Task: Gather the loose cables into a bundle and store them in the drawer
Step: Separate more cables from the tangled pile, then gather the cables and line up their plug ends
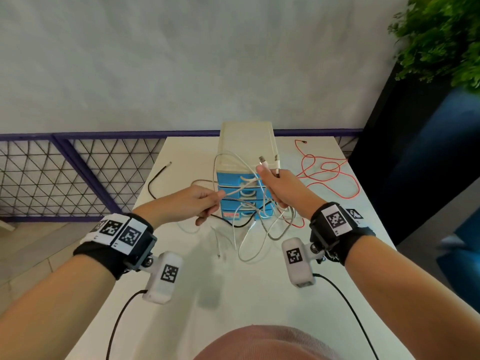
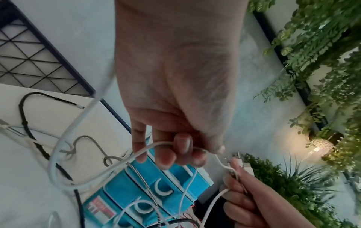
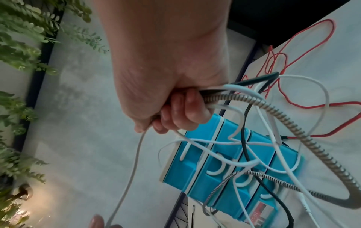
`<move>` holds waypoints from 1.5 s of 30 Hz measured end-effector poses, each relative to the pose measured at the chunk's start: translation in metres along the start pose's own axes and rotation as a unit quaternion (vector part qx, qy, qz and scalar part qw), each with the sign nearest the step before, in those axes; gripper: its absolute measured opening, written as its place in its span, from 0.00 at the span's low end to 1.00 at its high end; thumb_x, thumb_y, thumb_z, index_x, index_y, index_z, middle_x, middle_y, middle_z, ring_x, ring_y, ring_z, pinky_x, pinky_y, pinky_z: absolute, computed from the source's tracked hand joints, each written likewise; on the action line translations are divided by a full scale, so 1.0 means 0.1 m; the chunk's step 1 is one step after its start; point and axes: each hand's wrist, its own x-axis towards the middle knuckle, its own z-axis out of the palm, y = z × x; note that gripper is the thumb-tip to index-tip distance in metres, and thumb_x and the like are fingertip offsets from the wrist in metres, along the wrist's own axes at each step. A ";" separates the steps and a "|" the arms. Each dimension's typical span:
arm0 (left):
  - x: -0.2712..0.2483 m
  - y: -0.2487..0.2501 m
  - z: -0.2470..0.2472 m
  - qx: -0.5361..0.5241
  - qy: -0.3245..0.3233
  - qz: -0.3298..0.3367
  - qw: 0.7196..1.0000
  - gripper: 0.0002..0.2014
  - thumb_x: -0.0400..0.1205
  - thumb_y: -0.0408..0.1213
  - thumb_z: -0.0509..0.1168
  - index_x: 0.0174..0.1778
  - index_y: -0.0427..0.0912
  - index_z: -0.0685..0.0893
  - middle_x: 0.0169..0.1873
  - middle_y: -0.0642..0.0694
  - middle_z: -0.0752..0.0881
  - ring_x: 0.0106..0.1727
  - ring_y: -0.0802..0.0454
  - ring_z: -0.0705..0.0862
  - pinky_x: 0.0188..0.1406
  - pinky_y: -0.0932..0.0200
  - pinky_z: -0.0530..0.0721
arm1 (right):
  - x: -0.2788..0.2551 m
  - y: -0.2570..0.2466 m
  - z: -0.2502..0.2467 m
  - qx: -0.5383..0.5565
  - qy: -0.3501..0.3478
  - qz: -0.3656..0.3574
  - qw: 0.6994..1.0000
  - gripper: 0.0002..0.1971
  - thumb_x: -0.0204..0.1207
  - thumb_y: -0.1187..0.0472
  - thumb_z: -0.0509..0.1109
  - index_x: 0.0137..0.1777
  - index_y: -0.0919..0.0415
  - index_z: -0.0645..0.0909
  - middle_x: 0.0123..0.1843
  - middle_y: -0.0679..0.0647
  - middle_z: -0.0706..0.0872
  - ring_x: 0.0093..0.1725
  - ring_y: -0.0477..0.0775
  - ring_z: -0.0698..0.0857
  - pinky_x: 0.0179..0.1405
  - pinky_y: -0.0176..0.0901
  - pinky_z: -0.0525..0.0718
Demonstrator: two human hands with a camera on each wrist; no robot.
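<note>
Loose cables, a tangle of white, black and silver-braided cords [image 1: 259, 216], hang above the white tabletop [image 1: 259, 294] in front of the small blue-and-cream plastic drawer unit [image 1: 246, 152]; loops droop down to the table surface. Right hand [image 1: 283, 188] is clenched round several strands, with two white plug ends [image 1: 263, 162] sticking up out of the fist toward the far wall. Right wrist view shows the same fist [image 3: 171, 98] with white, black and braided strands [image 3: 293, 138] fanning out sideways over the drawer fronts [image 3: 234, 169]. Left hand [image 1: 192, 203] pinches one white cord [image 1: 236, 190] between thumb and fingers; that cord runs roughly horizontal, left to right, from the pinch to the right fist. Left wrist view confirms the pinch [image 2: 181, 148] and the white cord [image 2: 78, 123] looping below it. All four drawers look closed, long axis of the unit upright, fronts facing the person. Separate thin red cable [image 1: 330, 175] lies in loose loops on the table right of the unit, untouched. Black cable section [image 1: 153, 180] lies left of the unit, tip pointing away; can't tell if it's the same black one in the bundle. Strand count inside the fist is hidden. Drawer label [image 1: 231, 215] is too blurred to read.
</note>
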 end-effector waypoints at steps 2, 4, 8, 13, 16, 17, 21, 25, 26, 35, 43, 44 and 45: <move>0.01 -0.06 0.01 -0.004 -0.019 0.000 1.000 0.24 0.86 0.54 0.49 0.29 0.44 0.71 0.24 0.47 0.67 0.25 0.53 0.74 0.38 0.62 0.72 | 0.01 0.02 -0.01 0.004 0.009 0.004 1.000 0.25 0.82 0.36 0.56 0.35 0.56 0.70 0.24 0.50 0.68 0.16 0.43 0.64 0.17 0.33 0.68; 0.02 -0.11 0.05 0.007 -0.042 -0.003 0.999 0.23 0.86 0.53 0.49 0.30 0.44 0.71 0.21 0.54 0.69 0.25 0.54 0.73 0.38 0.62 0.72 | 0.02 0.04 -0.02 0.028 0.028 0.014 0.999 0.23 0.81 0.37 0.58 0.38 0.57 0.72 0.25 0.50 0.67 0.17 0.44 0.64 0.17 0.34 0.68; 0.01 -0.24 0.17 0.047 -0.073 -0.021 0.996 0.22 0.84 0.56 0.50 0.32 0.44 0.71 0.22 0.54 0.72 0.25 0.55 0.71 0.35 0.62 0.72 | 0.03 0.10 -0.09 0.111 0.077 0.046 0.990 0.21 0.80 0.38 0.61 0.44 0.58 0.76 0.28 0.50 0.68 0.21 0.45 0.65 0.18 0.35 0.68; -0.08 -0.43 0.13 0.118 -0.077 -0.075 0.987 0.19 0.87 0.52 0.50 0.35 0.44 0.70 0.25 0.48 0.74 0.23 0.53 0.73 0.39 0.56 0.74 | 0.06 0.17 -0.24 0.184 0.177 0.076 0.964 0.19 0.81 0.41 0.62 0.41 0.56 0.75 0.27 0.50 0.68 0.22 0.47 0.65 0.20 0.40 0.66; -0.16 -0.64 0.05 0.041 -0.080 -0.122 0.988 0.18 0.87 0.47 0.53 0.34 0.42 0.69 0.25 0.49 0.70 0.21 0.56 0.69 0.27 0.61 0.68 | 0.07 0.19 -0.48 0.216 0.233 0.102 0.943 0.17 0.81 0.42 0.61 0.39 0.54 0.72 0.29 0.49 0.68 0.22 0.46 0.66 0.14 0.34 0.65; -0.19 -0.68 0.02 -0.008 -0.070 -0.131 0.989 0.17 0.87 0.45 0.53 0.33 0.42 0.69 0.25 0.50 0.68 0.21 0.57 0.66 0.24 0.62 0.64 | 0.07 0.22 -0.54 0.200 0.231 0.105 0.946 0.17 0.81 0.41 0.61 0.39 0.54 0.72 0.28 0.49 0.68 0.22 0.47 0.66 0.15 0.35 0.66; -0.21 -0.60 -0.13 0.128 0.059 -0.102 0.985 0.16 0.87 0.46 0.53 0.39 0.44 0.80 0.30 0.52 0.76 0.32 0.51 0.75 0.28 0.62 0.70 | 0.07 0.24 -0.53 0.081 0.193 0.070 0.975 0.21 0.82 0.41 0.59 0.37 0.56 0.77 0.27 0.48 0.72 0.21 0.48 0.67 0.18 0.38 0.67; -0.18 -0.31 -0.29 0.434 0.100 -0.083 0.892 0.11 0.85 0.48 0.58 0.50 0.57 0.87 0.43 0.59 0.82 0.46 0.53 0.81 0.46 0.56 0.76 | 0.05 0.07 -0.38 0.043 0.168 0.033 0.984 0.18 0.84 0.45 0.60 0.48 0.59 0.82 0.26 0.48 0.69 0.22 0.47 0.65 0.15 0.34 0.66; -0.17 -0.23 -0.31 0.466 0.099 -0.078 0.876 0.09 0.84 0.47 0.61 0.49 0.57 0.87 0.40 0.60 0.81 0.44 0.55 0.79 0.48 0.57 0.73 | 0.03 0.04 -0.35 0.059 0.150 0.035 0.986 0.17 0.83 0.45 0.61 0.47 0.58 0.81 0.26 0.49 0.68 0.21 0.47 0.65 0.16 0.36 0.66; -0.07 0.60 -0.12 0.275 0.165 0.073 0.944 0.04 0.71 0.47 0.75 0.39 0.56 0.90 0.32 0.67 0.85 0.40 0.67 0.83 0.34 0.69 0.77 | -0.14 -0.27 0.15 0.212 -0.107 -0.036 0.971 0.17 0.87 0.50 0.56 0.61 0.59 0.82 0.54 0.56 0.91 0.53 0.53 0.91 0.57 0.44 0.87; 0.05 0.71 -0.05 0.071 0.201 0.103 0.971 0.31 0.62 0.42 0.82 0.49 0.48 0.66 0.33 0.46 0.88 0.36 0.46 0.86 0.38 0.46 0.82 | -0.23 -0.35 0.23 0.240 -0.106 -0.049 0.964 0.19 0.88 0.50 0.55 0.42 0.62 0.77 0.29 0.52 0.79 0.27 0.49 0.78 0.37 0.47 0.84; 0.07 0.68 -0.05 0.075 0.205 0.109 0.970 0.32 0.62 0.41 0.82 0.50 0.49 0.66 0.35 0.46 0.87 0.36 0.47 0.86 0.38 0.47 0.81 | -0.24 -0.36 0.24 0.226 -0.111 -0.048 0.966 0.20 0.88 0.49 0.54 0.37 0.60 0.73 0.28 0.51 0.76 0.24 0.49 0.75 0.33 0.45 0.82; 0.08 0.65 -0.05 0.083 0.215 0.115 0.966 0.33 0.62 0.40 0.83 0.52 0.50 0.66 0.38 0.47 0.85 0.35 0.50 0.84 0.35 0.50 0.81 | -0.25 -0.37 0.24 0.218 -0.113 -0.046 0.968 0.20 0.88 0.49 0.55 0.35 0.58 0.70 0.27 0.50 0.74 0.23 0.48 0.72 0.29 0.43 0.79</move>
